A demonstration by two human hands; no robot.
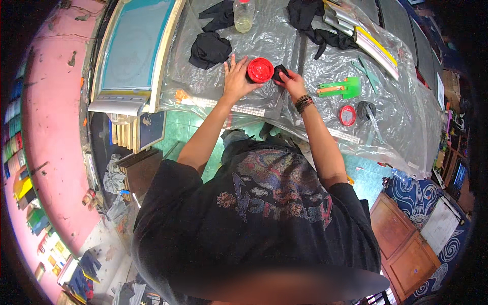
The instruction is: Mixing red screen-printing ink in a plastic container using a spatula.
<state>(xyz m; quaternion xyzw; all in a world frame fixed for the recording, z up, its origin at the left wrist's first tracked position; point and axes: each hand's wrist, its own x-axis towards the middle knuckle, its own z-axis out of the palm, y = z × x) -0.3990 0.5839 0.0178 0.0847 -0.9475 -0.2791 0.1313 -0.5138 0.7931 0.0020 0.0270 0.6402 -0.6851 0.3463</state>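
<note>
On the plastic-covered table stands a round tub [260,70] with red paint-like material at its top. My left hand [237,79] lies along its left side, fingers spread, thumb near its front edge. To the right of the tub, my right hand [292,84] pinches a small bunched black cloth [280,73] close to the rim. Part of the cloth is hidden by the fingers. Beyond my left hand lies a crumpled black cloth [210,50]. Further right are a green spreader [351,88] with an orange strip, a red lid [347,115] and a dark open pot [366,110] with a stick-like tool.
A framed printing screen [134,46] stands at the left. A clear jar with a red cap [244,18] and more black cloth [302,15] are at the back. Long squeegees [376,48] lie back right, near a pale green strip [367,74]. A ruler [246,108] runs along the near edge.
</note>
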